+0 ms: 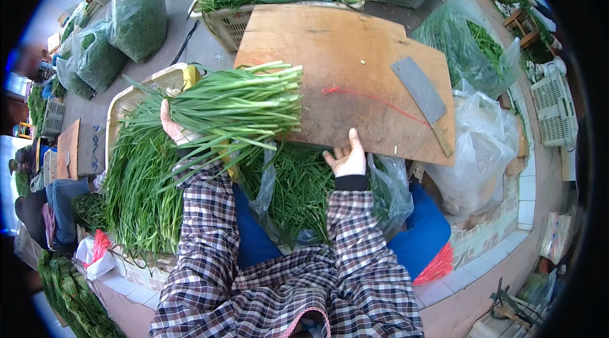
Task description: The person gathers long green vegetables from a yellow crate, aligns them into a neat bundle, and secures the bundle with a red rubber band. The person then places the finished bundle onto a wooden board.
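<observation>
A bunch of long green Chinese chives [233, 104] is gripped in my left hand [177, 124], its pale cut stems pointing right over the wooden board [352, 52]. My right hand [349, 154] is at the board's near edge, fingers apart and holding nothing; whether it touches the edge I cannot tell. A red plastic string [376, 97] lies loosely curved on the wood. Farther right rests a cleaver [421, 90] with a wooden handle, its handle towards me.
A crate [114, 114] full of chives [142, 185] stands at left. Loose greens in a plastic bag [304, 190] lie below the board. A white plastic bag [476, 152] is at right, and a tarp-covered crate [223, 24] stands beyond. Other people sit far left.
</observation>
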Motion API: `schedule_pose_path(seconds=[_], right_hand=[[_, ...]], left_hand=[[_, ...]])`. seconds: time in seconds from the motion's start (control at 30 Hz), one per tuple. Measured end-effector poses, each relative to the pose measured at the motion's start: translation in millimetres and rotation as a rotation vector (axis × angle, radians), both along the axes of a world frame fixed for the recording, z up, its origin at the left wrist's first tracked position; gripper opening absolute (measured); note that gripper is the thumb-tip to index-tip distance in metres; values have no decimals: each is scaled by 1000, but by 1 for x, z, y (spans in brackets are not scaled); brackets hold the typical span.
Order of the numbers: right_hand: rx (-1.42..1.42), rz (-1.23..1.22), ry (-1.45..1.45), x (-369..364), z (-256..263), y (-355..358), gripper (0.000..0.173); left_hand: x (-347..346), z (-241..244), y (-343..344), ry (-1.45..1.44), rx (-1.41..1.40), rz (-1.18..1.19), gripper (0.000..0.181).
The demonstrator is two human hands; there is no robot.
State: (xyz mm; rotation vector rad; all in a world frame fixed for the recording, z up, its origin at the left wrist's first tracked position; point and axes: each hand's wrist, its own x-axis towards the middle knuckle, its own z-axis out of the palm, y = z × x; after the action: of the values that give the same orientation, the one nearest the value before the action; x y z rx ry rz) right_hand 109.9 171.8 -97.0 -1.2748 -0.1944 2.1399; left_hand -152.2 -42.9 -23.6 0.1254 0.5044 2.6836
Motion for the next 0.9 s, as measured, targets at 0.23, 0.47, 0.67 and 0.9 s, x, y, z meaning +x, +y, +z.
schedule_pose_path(seconds=[0.23, 0.47, 0.67, 0.9], right_hand=[[85, -124, 334, 24, -54, 3, 33], [363, -297, 361, 75, -31, 81, 54], [380, -208, -14, 112, -58, 175, 54], [398, -167, 101, 84, -53, 169, 45]], left_hand=[[-3, -9, -3, -32, 31, -44, 37], [-30, -42, -24, -23, 205, 71, 37], [-11, -22, -8, -78, 97, 95, 33], [-22, -17, -19, -117, -69, 110, 30]])
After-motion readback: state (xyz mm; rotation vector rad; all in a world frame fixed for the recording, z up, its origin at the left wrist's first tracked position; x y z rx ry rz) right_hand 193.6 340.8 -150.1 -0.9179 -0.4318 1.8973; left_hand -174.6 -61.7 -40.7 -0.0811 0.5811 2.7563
